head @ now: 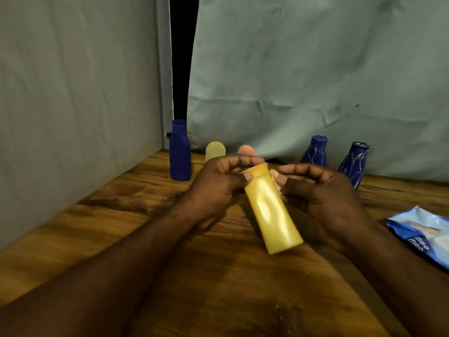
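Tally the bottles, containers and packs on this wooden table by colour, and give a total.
Dark blue plastic bottles: 3
Glossy yellow plastic bottle: 1
Pale yellow round-topped container: 1
Pink round-topped container: 1
Blue and white plastic pack: 1
Total: 7

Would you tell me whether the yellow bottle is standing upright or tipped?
Tipped: the yellow bottle slants, cap end gripped by the left hand, base lower and nearer the camera.
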